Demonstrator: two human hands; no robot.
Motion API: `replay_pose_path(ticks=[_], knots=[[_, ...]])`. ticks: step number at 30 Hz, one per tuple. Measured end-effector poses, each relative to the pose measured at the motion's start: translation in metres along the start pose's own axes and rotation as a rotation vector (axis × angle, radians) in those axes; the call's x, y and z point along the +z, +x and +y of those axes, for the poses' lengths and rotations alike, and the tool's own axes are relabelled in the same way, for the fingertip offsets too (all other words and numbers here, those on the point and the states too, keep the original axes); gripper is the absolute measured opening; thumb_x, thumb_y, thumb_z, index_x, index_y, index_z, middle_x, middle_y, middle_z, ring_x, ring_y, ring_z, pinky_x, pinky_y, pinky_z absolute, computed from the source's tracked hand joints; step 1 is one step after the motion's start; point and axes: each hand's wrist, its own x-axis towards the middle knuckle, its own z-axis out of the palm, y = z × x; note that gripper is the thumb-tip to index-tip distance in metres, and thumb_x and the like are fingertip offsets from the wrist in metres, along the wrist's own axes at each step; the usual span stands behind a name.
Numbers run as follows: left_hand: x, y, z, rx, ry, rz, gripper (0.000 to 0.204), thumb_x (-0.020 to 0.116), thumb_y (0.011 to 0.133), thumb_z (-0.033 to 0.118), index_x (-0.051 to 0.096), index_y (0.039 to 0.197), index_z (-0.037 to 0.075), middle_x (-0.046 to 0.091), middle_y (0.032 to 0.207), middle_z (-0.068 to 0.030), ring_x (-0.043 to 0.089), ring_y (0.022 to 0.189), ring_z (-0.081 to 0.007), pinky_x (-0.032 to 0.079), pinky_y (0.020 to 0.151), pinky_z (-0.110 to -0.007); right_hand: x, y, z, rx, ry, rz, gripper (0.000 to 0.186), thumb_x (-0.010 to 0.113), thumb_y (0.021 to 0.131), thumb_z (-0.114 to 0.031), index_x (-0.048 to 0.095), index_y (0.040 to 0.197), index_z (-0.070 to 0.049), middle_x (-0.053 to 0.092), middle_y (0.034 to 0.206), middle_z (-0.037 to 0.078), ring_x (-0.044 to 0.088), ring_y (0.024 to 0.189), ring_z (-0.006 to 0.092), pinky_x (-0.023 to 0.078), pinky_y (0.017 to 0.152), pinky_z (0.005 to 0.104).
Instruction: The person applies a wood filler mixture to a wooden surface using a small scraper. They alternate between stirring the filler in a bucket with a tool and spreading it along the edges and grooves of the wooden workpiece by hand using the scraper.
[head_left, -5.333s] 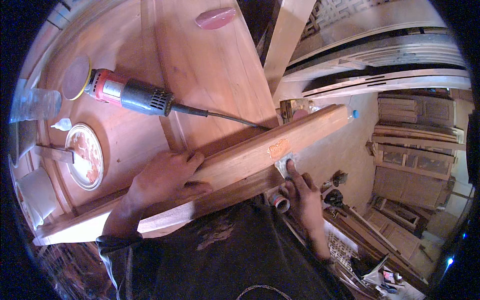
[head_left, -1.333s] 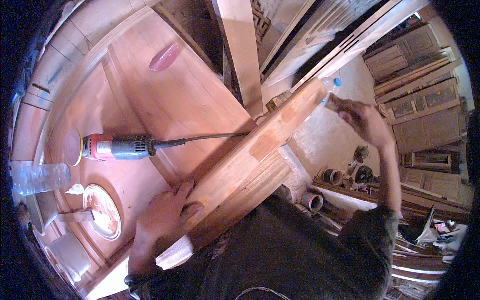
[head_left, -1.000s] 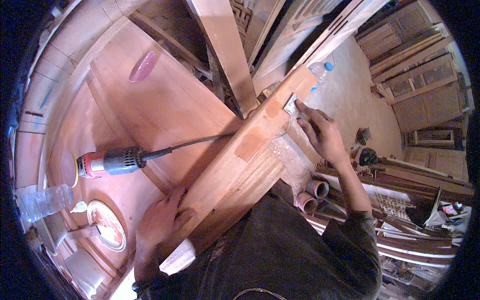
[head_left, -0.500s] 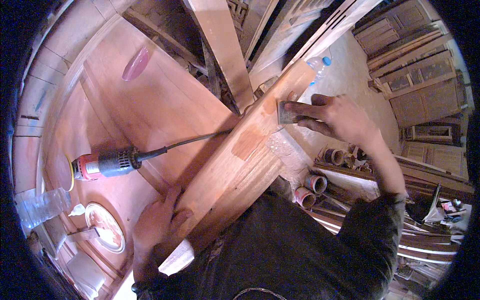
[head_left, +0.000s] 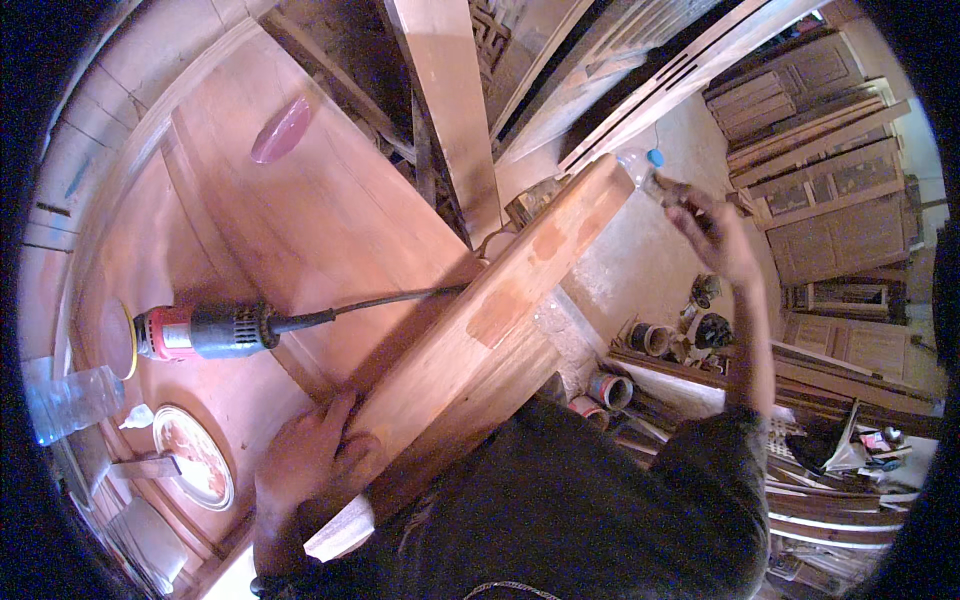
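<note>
A long pale wooden board (head_left: 440, 365) with orange-brown filler patches (head_left: 505, 318) runs diagonally in front of me. My left hand (head_left: 305, 450) grips its near end, thumb on top. My right hand (head_left: 708, 230) is off the board, just beyond its far right end. Its fingers close on a small grey sanding pad (head_left: 655, 186), seen only in part. Behind that hand, a clear bottle with a blue cap (head_left: 656, 157) is partly hidden. To the left, a red and black power sander (head_left: 205, 331) with a yellow-edged disc lies on a large wooden panel (head_left: 370, 230), its cord running under the board.
At lower left are a round lid smeared with filler (head_left: 195, 458), a putty knife (head_left: 145, 467) and a clear plastic bottle (head_left: 80, 402). A pink oval (head_left: 283, 130) lies on the panel. Open cans (head_left: 610, 390) stand right of the board; old doors (head_left: 840, 220) lean farther right.
My right hand has lifted the sanding pad from the board's face and moved right, past its far end. The left hand keeps its grip. The view has shifted slightly.
</note>
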Motion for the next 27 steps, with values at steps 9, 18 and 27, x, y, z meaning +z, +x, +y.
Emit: replay_pose_path(ticks=[9, 18, 27], knots=[[0.004, 0.002, -0.001, -0.022, 0.028, 0.007, 0.064, 0.064, 0.088, 0.041, 0.041, 0.139, 0.01, 0.066, 0.099, -0.0267, 0.063, 0.091, -0.0478, 0.052, 0.08, -0.055, 0.075, -0.019, -0.005, 0.163, 0.109, 0.147, 0.036, 0.065, 0.092, -0.014, 0.062, 0.127, -0.008, 0.067, 0.113, 0.021, 0.068, 0.098, 0.0354, 0.053, 0.083, 0.0407], [-0.003, 0.0, 0.014, -0.066, 0.053, 0.026, 0.064, 0.067, 0.085, 0.034, 0.041, 0.137, 0.008, 0.065, 0.096, -0.0278, 0.063, 0.088, -0.0486, 0.051, 0.077, -0.057, 0.006, -0.005, -0.03, -0.069, -0.133, -0.173, 0.031, 0.064, 0.091, -0.018, 0.066, 0.121, -0.007, 0.069, 0.11, 0.017, 0.067, 0.096, 0.0365, 0.052, 0.085, 0.0428], [-0.009, -0.005, 0.023, 0.01, 0.006, 0.073, 0.066, 0.068, 0.084, 0.032, 0.04, 0.139, 0.009, 0.064, 0.096, -0.0287, 0.062, 0.089, -0.049, 0.05, 0.08, -0.057, -0.018, 0.038, -0.032, -0.097, -0.4, -0.388, 0.036, 0.064, 0.091, -0.023, 0.063, 0.126, -0.013, 0.069, 0.111, 0.013, 0.067, 0.094, 0.0367, 0.053, 0.082, 0.0447]])
